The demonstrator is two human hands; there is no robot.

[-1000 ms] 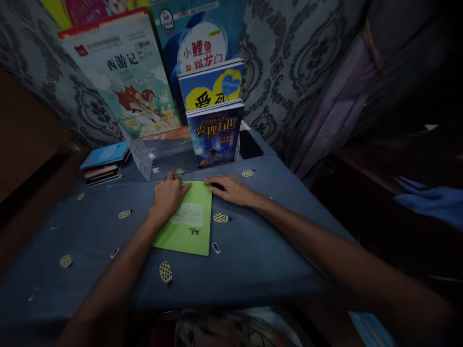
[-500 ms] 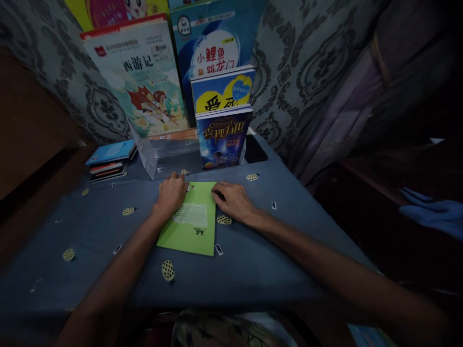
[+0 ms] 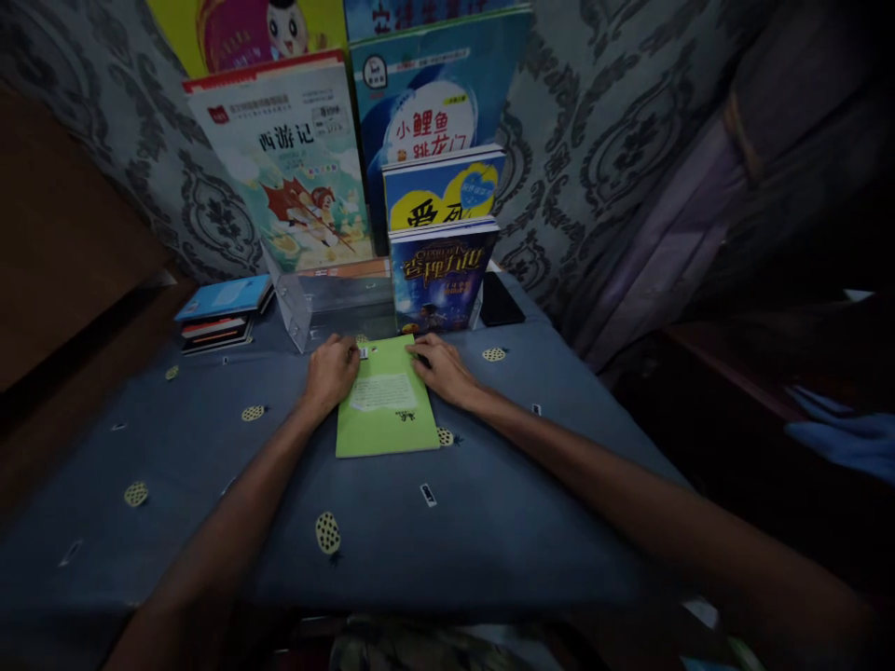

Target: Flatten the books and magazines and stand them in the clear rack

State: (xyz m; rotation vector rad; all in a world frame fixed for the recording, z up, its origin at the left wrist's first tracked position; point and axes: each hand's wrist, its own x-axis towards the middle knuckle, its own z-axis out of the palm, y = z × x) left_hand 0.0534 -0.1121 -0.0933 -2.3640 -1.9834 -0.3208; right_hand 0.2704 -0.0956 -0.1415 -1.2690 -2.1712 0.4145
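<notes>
Green book (image 3: 384,433): it is lying closed and flat on the patterned tablecloth (image 3: 503,522), just in front of the clear stand (image 3: 296,312), its near edge roughly facing us. The dark blue book (image 3: 444,284) is standing just beyond its far edge; whether the two are touching, we are not able to tell.

Left hand (image 3: 334,371): we are resting it at the far left corner, fingers bent in along the edge. Right hand (image 3: 445,371): we are bending its fingers over the far right corner. Neither hand is lying spread out; whether the fingertips are pinching the cover or only pressing on it — cannot tell.

Handling, our judgement: we are steadying the book from its far end only, so the near corners are lying free and could swing if one hand is pressing harder. Even, light pressure on both sides is serving best — thumbs low, knuckles clear of the dark blue book, the cover staying flat rather than buckling between the hands.
</notes>
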